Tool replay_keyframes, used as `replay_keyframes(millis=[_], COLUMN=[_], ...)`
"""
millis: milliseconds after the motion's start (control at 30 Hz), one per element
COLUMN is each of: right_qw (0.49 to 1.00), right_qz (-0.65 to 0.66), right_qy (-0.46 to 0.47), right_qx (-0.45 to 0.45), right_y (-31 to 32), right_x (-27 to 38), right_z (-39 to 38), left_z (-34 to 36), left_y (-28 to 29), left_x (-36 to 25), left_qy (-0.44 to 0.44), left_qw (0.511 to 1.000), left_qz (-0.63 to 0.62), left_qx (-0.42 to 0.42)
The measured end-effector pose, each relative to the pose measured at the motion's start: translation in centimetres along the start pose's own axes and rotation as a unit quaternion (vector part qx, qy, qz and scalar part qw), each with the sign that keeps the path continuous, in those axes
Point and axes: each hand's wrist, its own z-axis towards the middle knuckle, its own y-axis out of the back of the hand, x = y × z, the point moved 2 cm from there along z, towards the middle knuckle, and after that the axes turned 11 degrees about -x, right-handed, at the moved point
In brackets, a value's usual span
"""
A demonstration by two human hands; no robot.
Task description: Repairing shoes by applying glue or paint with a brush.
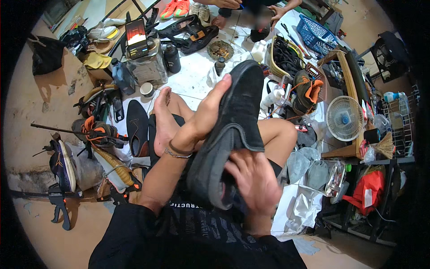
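Note:
A black slip-on shoe (239,101) is held up over my lap, toe pointing away and its opening toward me. My left hand (208,110) grips it along the left side near the toe, thumb lying up the edge. My right hand (255,179), slightly blurred, is at the opening with its fingers curled in over the rim. Part of those fingers is hidden inside the shoe. A similar dark shoe (137,127) lies on the floor left of my bare foot (163,119).
At left are a clamp (60,201) and several shoes. Ahead stand a dark bottle (171,58), a white tub (147,89) and a dish of butts (220,50). A person's hand (278,13) shows at the far side. Right are a yellow basket (272,58), an orange-lined shoe (307,92) and a fan (345,118).

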Motion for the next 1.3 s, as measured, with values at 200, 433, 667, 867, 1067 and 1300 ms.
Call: replay_keyframes(millis=[200, 433, 667, 867, 1067, 1300], right_qw=[0.676, 0.458, 0.559, 0.564, 0.574, 0.560], right_qz=[-0.625, -0.717, -0.567, -0.455, -0.464, -0.533], right_qy=[0.388, 0.506, 0.589, 0.682, 0.664, 0.592], right_qx=[0.035, 0.142, 0.139, 0.102, 0.117, 0.227], right_y=[-0.7, -4.6, -3.1, -2.4, -3.0, -4.5], right_x=[6.7, 7.5, 6.5, 5.7, 5.9, 7.5], right_z=[-0.6, 0.1, 0.3, 0.6, 0.8, 0.9], left_z=[-3.2, -4.7, -6.1, -6.2, -5.9, -5.0], left_y=[2.3, 2.7, 1.9, 0.9, 0.9, 0.9], left_x=[-2.3, -2.4, -1.4, -0.5, 0.0, 0.6], left_qy=[0.041, -0.090, 0.042, 0.140, 0.102, -0.064], left_qw=[0.995, 0.994, 0.976, 0.939, 0.957, 0.955], left_qz=[0.084, 0.042, -0.151, -0.218, -0.227, -0.268], left_qx=[-0.028, 0.046, 0.152, 0.227, 0.149, -0.110])
